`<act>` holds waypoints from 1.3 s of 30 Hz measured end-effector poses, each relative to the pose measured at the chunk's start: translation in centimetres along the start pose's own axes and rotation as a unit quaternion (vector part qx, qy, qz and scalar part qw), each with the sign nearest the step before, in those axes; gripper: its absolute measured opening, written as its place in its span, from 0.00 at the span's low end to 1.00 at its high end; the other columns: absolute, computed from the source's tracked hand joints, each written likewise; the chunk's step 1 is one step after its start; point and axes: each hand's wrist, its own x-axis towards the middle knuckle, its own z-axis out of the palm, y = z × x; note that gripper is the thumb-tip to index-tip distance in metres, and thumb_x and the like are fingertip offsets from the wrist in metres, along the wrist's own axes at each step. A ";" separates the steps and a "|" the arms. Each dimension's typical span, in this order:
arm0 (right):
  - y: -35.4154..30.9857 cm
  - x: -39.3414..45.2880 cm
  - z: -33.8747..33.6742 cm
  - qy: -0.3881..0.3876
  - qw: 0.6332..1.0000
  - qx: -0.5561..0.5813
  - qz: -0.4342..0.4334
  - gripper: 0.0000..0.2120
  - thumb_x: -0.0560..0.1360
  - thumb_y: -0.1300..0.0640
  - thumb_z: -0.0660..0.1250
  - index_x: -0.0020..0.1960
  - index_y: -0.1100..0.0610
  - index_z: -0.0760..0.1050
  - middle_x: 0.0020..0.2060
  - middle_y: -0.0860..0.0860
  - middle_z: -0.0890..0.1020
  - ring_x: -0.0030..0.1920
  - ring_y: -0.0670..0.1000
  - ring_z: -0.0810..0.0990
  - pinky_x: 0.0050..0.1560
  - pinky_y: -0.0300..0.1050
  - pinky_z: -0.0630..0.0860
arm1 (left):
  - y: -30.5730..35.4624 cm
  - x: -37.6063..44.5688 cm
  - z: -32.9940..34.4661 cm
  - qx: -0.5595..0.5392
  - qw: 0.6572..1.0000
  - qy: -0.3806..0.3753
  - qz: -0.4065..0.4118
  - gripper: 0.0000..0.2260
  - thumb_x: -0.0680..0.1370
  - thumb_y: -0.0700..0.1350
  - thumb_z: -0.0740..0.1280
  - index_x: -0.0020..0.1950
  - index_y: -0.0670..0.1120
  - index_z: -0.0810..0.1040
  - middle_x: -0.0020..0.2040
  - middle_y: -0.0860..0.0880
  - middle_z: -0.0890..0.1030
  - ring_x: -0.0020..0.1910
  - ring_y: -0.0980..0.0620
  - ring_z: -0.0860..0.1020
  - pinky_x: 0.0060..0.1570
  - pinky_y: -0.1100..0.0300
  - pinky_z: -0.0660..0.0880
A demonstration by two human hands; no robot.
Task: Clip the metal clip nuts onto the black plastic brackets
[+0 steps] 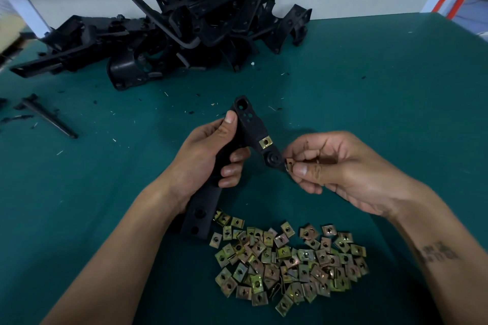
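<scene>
Left hand (203, 158) gripping bracket (248, 124) upright over the worktop (369, 87), fingers wrapped round its middle. One nut (265, 142) already clipped on, just right of those fingers. Right hand (340, 166) pinching another nut (290, 165) against the bracket's lower tab. Loose nuts (287, 258) piled below both hands.

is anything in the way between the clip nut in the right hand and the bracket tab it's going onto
Nothing visible is. The right hand pinches the clip nut right at the lower tab of the bracket, which the left hand holds. The fitted clip nut sits on a separate tab above.
</scene>
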 end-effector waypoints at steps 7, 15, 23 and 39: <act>-0.3 0.0 -0.2 0.005 1.000 0.009 0.023 0.07 0.68 0.60 0.76 0.42 0.61 0.80 0.40 0.65 0.85 0.34 0.57 0.84 0.31 0.40 0.78 | 0.0 0.0 0.0 -0.004 1.000 0.011 -0.001 0.19 0.79 0.60 0.66 0.42 0.47 0.64 0.33 0.49 0.67 0.24 0.53 0.64 0.23 0.63 0.65; -0.1 0.0 -0.7 0.012 1.000 0.007 0.017 0.10 0.69 0.64 0.73 0.50 0.63 0.83 0.43 0.64 0.86 0.38 0.58 0.86 0.39 0.40 0.82 | 0.0 -0.1 0.2 -0.002 1.000 0.019 0.002 0.18 0.80 0.59 0.64 0.42 0.47 0.65 0.33 0.49 0.67 0.24 0.53 0.64 0.23 0.63 0.64; -0.6 0.0 -0.4 0.064 0.998 -0.022 -0.016 0.14 0.58 0.54 0.82 0.40 0.59 0.84 0.36 0.61 0.85 0.29 0.53 0.82 0.27 0.37 0.74 | 0.1 -0.2 0.5 -0.006 1.000 0.022 0.001 0.17 0.81 0.57 0.63 0.41 0.47 0.64 0.33 0.48 0.67 0.24 0.53 0.64 0.23 0.63 0.65; 2.0 2.0 2.8 0.142 0.895 -0.411 -0.102 0.10 0.74 0.50 0.76 0.42 0.42 0.76 0.42 0.44 0.75 0.38 0.43 0.74 0.37 0.44 0.73 | -0.3 0.3 -0.4 -0.030 1.000 -0.002 0.002 0.18 0.80 0.59 0.67 0.45 0.47 0.67 0.33 0.48 0.67 0.25 0.53 0.65 0.24 0.62 0.66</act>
